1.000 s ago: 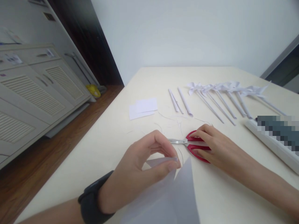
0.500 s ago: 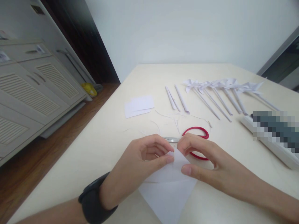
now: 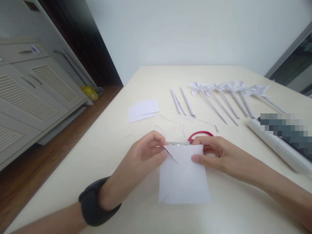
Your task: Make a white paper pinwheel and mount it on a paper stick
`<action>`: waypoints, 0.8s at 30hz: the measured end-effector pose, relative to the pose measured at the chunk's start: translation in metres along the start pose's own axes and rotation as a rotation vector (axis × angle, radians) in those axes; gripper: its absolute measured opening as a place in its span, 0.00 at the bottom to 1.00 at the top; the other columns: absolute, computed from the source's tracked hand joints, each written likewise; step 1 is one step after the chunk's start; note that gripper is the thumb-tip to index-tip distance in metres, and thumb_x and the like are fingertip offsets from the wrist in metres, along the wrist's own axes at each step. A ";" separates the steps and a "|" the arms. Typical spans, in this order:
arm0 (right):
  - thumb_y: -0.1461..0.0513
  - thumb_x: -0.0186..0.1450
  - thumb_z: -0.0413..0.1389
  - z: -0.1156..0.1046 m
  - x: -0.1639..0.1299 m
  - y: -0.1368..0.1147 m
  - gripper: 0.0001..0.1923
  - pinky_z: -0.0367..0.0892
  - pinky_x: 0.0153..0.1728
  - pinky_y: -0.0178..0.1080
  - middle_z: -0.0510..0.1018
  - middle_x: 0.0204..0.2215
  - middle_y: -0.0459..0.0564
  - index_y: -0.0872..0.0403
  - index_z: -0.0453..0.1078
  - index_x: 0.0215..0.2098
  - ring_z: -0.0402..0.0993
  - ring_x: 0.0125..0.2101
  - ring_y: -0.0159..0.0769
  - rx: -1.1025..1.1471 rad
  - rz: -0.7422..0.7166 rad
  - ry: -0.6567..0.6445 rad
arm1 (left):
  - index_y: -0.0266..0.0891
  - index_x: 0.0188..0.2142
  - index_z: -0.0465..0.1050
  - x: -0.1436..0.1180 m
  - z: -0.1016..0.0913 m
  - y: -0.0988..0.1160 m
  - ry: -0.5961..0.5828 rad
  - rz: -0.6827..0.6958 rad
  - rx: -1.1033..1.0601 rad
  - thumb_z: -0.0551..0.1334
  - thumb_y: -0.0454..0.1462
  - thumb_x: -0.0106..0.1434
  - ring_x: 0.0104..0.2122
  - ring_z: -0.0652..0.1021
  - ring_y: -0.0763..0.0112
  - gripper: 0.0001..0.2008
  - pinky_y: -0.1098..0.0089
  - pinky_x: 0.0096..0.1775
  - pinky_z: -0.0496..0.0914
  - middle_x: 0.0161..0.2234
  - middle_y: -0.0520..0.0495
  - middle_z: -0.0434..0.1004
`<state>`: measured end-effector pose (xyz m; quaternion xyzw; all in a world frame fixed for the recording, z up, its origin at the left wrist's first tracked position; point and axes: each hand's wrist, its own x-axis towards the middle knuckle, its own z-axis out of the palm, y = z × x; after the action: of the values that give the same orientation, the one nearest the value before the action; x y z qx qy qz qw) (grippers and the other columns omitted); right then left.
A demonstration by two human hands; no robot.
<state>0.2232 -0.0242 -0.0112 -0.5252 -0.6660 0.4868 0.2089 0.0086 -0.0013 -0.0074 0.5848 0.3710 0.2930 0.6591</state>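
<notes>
A square sheet of white paper [image 3: 184, 182] is held up between my hands, with a slit running in from its upper left corner. My left hand [image 3: 146, 152] pinches that corner beside the slit, thumb in front. At the upper right corner, my right hand [image 3: 212, 151] grips the sheet between thumb and fingers. Scissors with red handles [image 3: 201, 132] lie on the table just behind the paper, partly hidden by it and by my right hand.
Paper pinwheels on rolled sticks [image 3: 226, 87] lie in a row at the back right. Several loose paper rolls [image 3: 187, 102] and white paper pieces [image 3: 146, 107] lie left of them. Thin paper scraps [image 3: 182, 125] are scattered behind the scissors. A long white box [image 3: 275, 143], partly pixelated, lies at right.
The paper has turned from corner-up to edge-up and now faces me squarely. My left hand has shifted left to its upper left corner; my right hand holds the upper right.
</notes>
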 end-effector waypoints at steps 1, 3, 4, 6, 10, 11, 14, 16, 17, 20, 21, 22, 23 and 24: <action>0.59 0.62 0.51 -0.001 0.000 0.000 0.05 0.61 0.27 0.34 0.71 0.31 0.45 0.52 0.65 0.31 0.68 0.30 0.34 -0.006 -0.002 0.009 | 0.41 0.33 0.59 -0.001 0.000 0.000 -0.013 0.007 -0.012 0.54 0.30 0.60 0.30 0.70 0.76 0.05 0.76 0.31 0.63 0.31 0.54 0.69; 0.58 0.62 0.51 0.000 -0.003 -0.001 0.05 0.59 0.24 0.34 0.70 0.29 0.44 0.52 0.65 0.31 0.66 0.27 0.32 -0.058 -0.011 0.023 | 0.42 0.37 0.59 -0.003 0.001 0.000 -0.028 0.010 -0.009 0.53 0.31 0.60 0.32 0.70 0.74 0.06 0.75 0.32 0.64 0.34 0.52 0.69; 0.58 0.61 0.51 0.001 -0.004 -0.003 0.05 0.58 0.24 0.34 0.70 0.28 0.43 0.51 0.64 0.30 0.66 0.26 0.32 -0.090 -0.018 0.023 | 0.42 0.38 0.60 -0.003 0.002 0.000 -0.027 0.007 0.009 0.53 0.33 0.61 0.32 0.70 0.73 0.05 0.74 0.33 0.64 0.36 0.52 0.69; 0.59 0.61 0.52 0.003 -0.006 -0.005 0.04 0.59 0.26 0.34 0.69 0.26 0.42 0.51 0.64 0.29 0.66 0.28 0.32 -0.126 -0.033 0.027 | 0.41 0.35 0.61 -0.004 0.003 -0.001 -0.042 -0.027 0.084 0.55 0.36 0.60 0.31 0.70 0.74 0.03 0.75 0.31 0.63 0.34 0.52 0.68; 0.63 0.61 0.52 0.002 -0.004 -0.008 0.04 0.60 0.29 0.34 0.69 0.27 0.42 0.52 0.64 0.28 0.67 0.29 0.30 -0.021 -0.072 0.063 | 0.39 0.28 0.59 -0.002 0.003 -0.004 -0.078 -0.088 0.206 0.56 0.37 0.60 0.24 0.66 0.77 0.06 0.75 0.25 0.59 0.25 0.55 0.63; 0.63 0.61 0.51 0.001 -0.003 -0.009 0.05 0.60 0.29 0.33 0.68 0.27 0.42 0.53 0.64 0.27 0.67 0.28 0.29 0.016 -0.075 0.076 | 0.39 0.28 0.59 -0.002 0.003 -0.004 -0.090 -0.088 0.213 0.56 0.36 0.60 0.23 0.65 0.77 0.06 0.75 0.25 0.58 0.24 0.55 0.62; 0.61 0.61 0.52 -0.003 -0.002 -0.009 0.06 0.59 0.27 0.32 0.68 0.27 0.42 0.53 0.64 0.26 0.64 0.26 0.27 0.082 -0.071 0.105 | 0.39 0.27 0.59 -0.001 0.002 -0.004 -0.119 -0.068 0.199 0.56 0.35 0.59 0.23 0.64 0.77 0.06 0.75 0.23 0.58 0.24 0.55 0.62; 0.60 0.60 0.54 -0.005 -0.001 -0.008 0.06 0.60 0.29 0.33 0.68 0.29 0.43 0.53 0.65 0.27 0.65 0.27 0.27 0.079 -0.070 0.075 | 0.39 0.27 0.58 -0.001 0.001 -0.003 -0.085 -0.038 0.177 0.56 0.35 0.59 0.24 0.65 0.77 0.06 0.75 0.24 0.58 0.26 0.54 0.62; 0.59 0.59 0.55 -0.005 -0.002 -0.007 0.06 0.60 0.30 0.33 0.68 0.30 0.43 0.53 0.66 0.27 0.66 0.28 0.28 0.072 -0.064 0.056 | 0.39 0.27 0.58 -0.001 0.000 -0.003 -0.056 -0.018 0.163 0.56 0.35 0.59 0.24 0.65 0.76 0.06 0.75 0.25 0.59 0.26 0.54 0.63; 0.58 0.60 0.54 -0.005 -0.002 -0.005 0.07 0.60 0.29 0.33 0.69 0.31 0.43 0.53 0.65 0.27 0.66 0.28 0.28 0.059 -0.025 0.055 | 0.39 0.27 0.58 -0.001 -0.001 -0.001 -0.001 0.031 0.131 0.56 0.34 0.60 0.27 0.67 0.76 0.07 0.75 0.27 0.60 0.28 0.53 0.64; 0.58 0.61 0.53 -0.004 -0.002 -0.004 0.08 0.60 0.28 0.33 0.69 0.31 0.43 0.53 0.64 0.26 0.66 0.28 0.28 0.064 -0.016 0.075 | 0.39 0.26 0.58 -0.001 -0.001 -0.001 -0.005 0.034 0.121 0.56 0.33 0.60 0.28 0.67 0.75 0.07 0.75 0.27 0.60 0.28 0.53 0.64; 0.58 0.61 0.52 -0.004 -0.002 -0.004 0.08 0.60 0.27 0.33 0.69 0.32 0.43 0.53 0.63 0.26 0.66 0.28 0.28 0.071 -0.018 0.097 | 0.39 0.26 0.57 -0.001 -0.001 0.000 -0.019 0.027 0.110 0.56 0.32 0.59 0.28 0.68 0.75 0.07 0.75 0.27 0.61 0.28 0.53 0.64; 0.58 0.62 0.52 -0.003 -0.002 -0.004 0.09 0.60 0.27 0.32 0.69 0.32 0.43 0.52 0.63 0.26 0.66 0.28 0.27 0.076 -0.030 0.110 | 0.39 0.26 0.57 -0.001 0.000 0.000 -0.043 0.012 0.099 0.55 0.32 0.59 0.29 0.69 0.74 0.07 0.75 0.28 0.62 0.29 0.53 0.64; 0.58 0.62 0.51 -0.002 -0.003 -0.005 0.08 0.60 0.27 0.32 0.69 0.32 0.42 0.52 0.63 0.26 0.66 0.28 0.27 0.074 -0.048 0.113 | 0.39 0.27 0.58 -0.001 0.001 0.001 -0.073 -0.015 0.094 0.55 0.31 0.59 0.29 0.69 0.74 0.06 0.74 0.29 0.63 0.29 0.53 0.65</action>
<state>0.2236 -0.0256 -0.0053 -0.5277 -0.6469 0.4758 0.2769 0.0086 -0.0025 -0.0059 0.6228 0.3645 0.2488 0.6460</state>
